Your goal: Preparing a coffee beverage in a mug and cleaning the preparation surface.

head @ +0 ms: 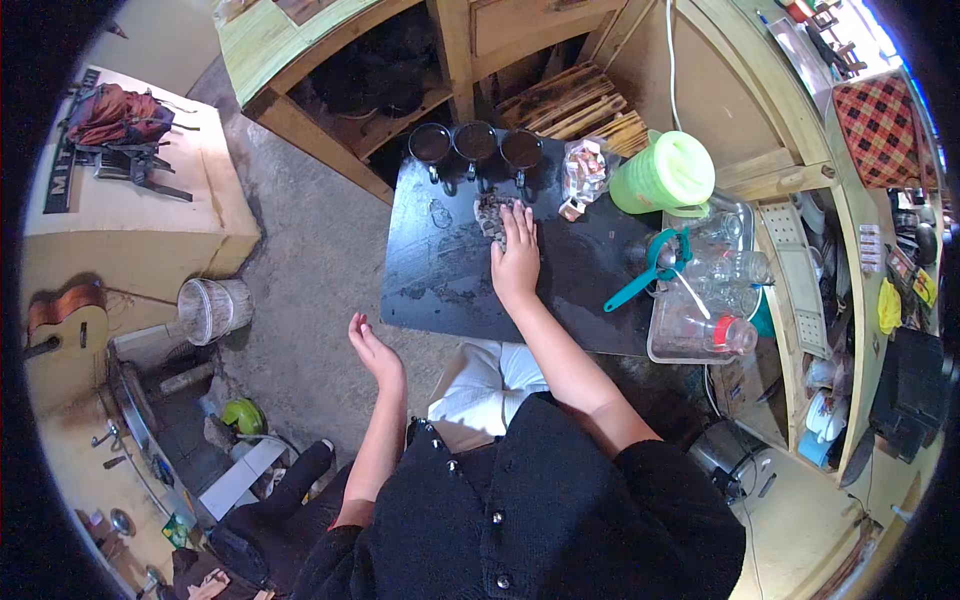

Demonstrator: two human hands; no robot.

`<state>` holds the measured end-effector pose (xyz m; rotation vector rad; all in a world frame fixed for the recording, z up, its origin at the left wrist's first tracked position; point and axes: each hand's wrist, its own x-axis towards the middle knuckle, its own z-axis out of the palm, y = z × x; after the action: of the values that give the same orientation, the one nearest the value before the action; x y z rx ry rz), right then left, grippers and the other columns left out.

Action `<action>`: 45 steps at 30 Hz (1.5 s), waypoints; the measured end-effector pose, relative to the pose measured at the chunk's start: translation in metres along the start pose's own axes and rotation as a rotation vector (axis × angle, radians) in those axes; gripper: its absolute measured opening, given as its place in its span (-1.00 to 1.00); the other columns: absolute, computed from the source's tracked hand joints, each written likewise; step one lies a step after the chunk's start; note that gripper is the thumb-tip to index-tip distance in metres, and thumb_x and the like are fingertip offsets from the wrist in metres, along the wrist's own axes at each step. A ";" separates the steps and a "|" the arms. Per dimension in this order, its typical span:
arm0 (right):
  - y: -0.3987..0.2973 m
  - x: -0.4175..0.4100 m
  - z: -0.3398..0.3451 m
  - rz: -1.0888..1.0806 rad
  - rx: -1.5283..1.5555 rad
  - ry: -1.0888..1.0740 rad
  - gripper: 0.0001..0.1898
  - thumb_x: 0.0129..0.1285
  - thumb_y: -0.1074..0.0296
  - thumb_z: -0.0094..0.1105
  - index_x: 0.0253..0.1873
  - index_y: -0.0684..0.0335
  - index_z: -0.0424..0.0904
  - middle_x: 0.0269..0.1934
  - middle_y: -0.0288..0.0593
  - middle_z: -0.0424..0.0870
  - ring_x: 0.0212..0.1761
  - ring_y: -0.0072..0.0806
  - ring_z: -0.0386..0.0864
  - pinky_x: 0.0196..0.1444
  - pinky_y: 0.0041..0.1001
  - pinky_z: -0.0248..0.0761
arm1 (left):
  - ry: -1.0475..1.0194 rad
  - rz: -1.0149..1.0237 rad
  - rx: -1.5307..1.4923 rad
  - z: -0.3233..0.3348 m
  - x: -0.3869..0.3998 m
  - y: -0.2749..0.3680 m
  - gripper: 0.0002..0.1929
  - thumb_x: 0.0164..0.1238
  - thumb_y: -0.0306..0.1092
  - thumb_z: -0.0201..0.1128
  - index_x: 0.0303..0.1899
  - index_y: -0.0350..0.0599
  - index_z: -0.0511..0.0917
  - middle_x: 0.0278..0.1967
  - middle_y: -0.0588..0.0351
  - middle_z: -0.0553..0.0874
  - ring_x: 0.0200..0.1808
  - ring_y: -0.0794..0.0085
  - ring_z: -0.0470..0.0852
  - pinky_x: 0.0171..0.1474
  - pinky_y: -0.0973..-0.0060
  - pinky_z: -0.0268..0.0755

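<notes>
My right hand lies on a crumpled grey patterned cloth, pressing it to the black tabletop; the fingers cover part of the cloth. Wet smears mark the surface around it. My left hand is raised off the table's near left corner, empty, with its fingers loosely apart. Three dark-filled glass mugs stand in a row along the far edge, beyond the cloth. Right of them lies a clear plastic bag of small wrapped packets, with one packet at its near end.
A green lidded pitcher stands at the far right. Below it, a teal-handled strainer rests by a clear plastic tray with several glass jars. Wooden cabinets border the table. A white bucket sits left on the floor.
</notes>
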<state>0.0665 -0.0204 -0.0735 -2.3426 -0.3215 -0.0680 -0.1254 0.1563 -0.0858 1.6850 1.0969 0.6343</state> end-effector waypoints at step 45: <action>-0.010 -0.015 0.004 -0.029 0.041 -0.068 -0.42 0.10 0.48 0.13 0.30 0.12 0.37 0.40 0.04 0.22 0.49 0.05 0.01 0.46 0.03 -0.18 | -0.014 -0.038 0.077 -0.006 -0.024 -0.017 -0.66 0.54 -0.30 -0.17 0.13 -0.32 0.38 0.07 -0.12 0.53 0.18 0.25 0.46 0.27 0.36 0.22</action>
<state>0.0491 -0.0135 -0.0715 -2.3036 -0.3874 0.0044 -0.1472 0.1391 -0.0976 1.7275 1.1530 0.5620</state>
